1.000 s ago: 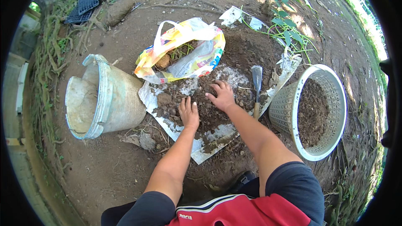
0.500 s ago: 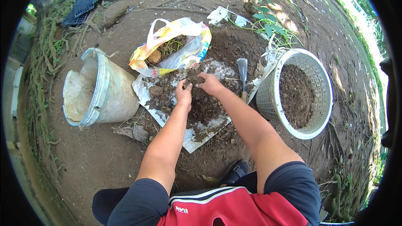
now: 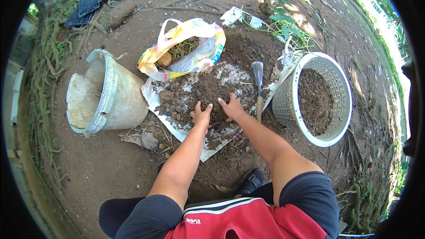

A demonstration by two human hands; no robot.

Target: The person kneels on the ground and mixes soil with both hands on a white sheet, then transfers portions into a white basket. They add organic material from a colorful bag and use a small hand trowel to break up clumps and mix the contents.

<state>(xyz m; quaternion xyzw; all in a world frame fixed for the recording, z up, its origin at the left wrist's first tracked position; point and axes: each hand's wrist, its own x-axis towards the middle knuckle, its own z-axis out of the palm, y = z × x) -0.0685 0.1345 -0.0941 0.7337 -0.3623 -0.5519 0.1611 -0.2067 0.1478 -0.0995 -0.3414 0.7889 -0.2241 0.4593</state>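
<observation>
Soil handling: both hands set down at the near part of the sheet

Since half a second ago, the left hand (image 3: 201, 116) and right hand (image 3: 233, 109) have been drawn toward the body and parted slightly. The soil (image 3: 214, 92), spread on the white sheet (image 3: 207, 154) between the bucket (image 3: 125, 102) and perforated basket (image 3: 279, 102), is judged to be still under working by hand; the trowel (image 3: 258, 77) is left untouched. Both hands are partly spread, with thumbs clear of fingers; whether loose soil is held beneath cannot be told, as some fingertips are hidden. The bottom of the plastic bag (image 3: 204, 55) is also concealed
</observation>
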